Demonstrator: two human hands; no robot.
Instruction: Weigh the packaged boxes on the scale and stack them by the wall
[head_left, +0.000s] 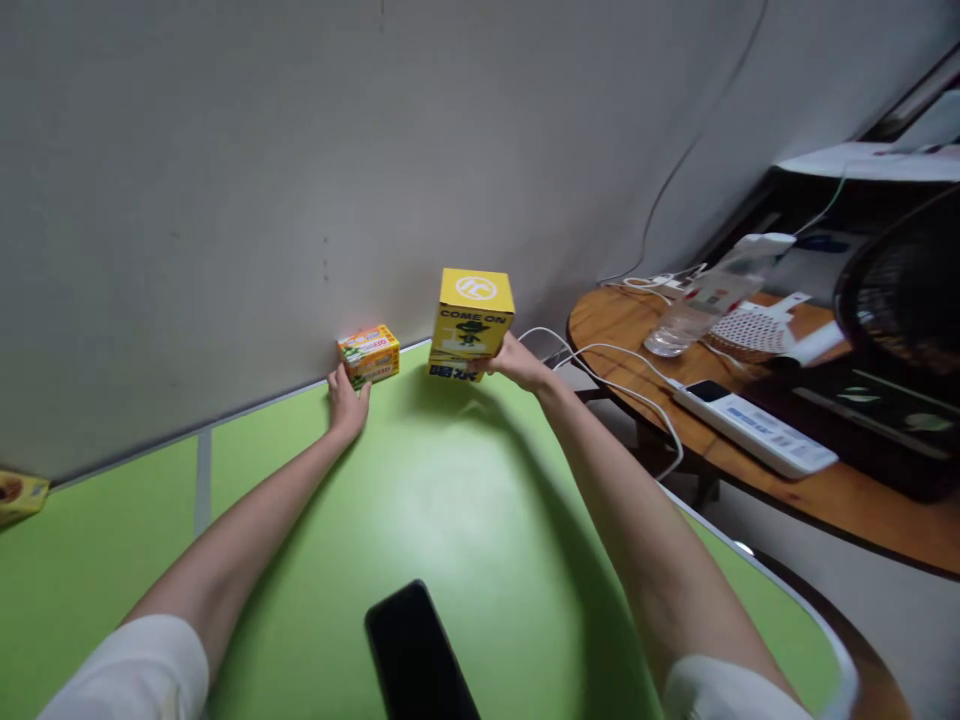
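Note:
My left hand point(349, 402) is at a small orange-and-yellow box point(370, 352) near the wall, fingers at its left end and thumb against the front. Farther right, my right hand point(517, 362) grips a taller yellow box point(472, 325) by its lower right side. That box has a white round logo on top and "COME ON" with a dark hatted figure on the front. It is tilted, and its shadow falls on the green table point(465, 500). A black phone point(420, 655) lies on the table between my forearms.
Another yellow box point(21, 497) sits at the far left edge by the wall. To the right, a round wooden table point(615, 335) carries a clear bottle point(701, 300), a white power strip point(754, 425) and cables. A dark fan point(907, 280) stands at the right.

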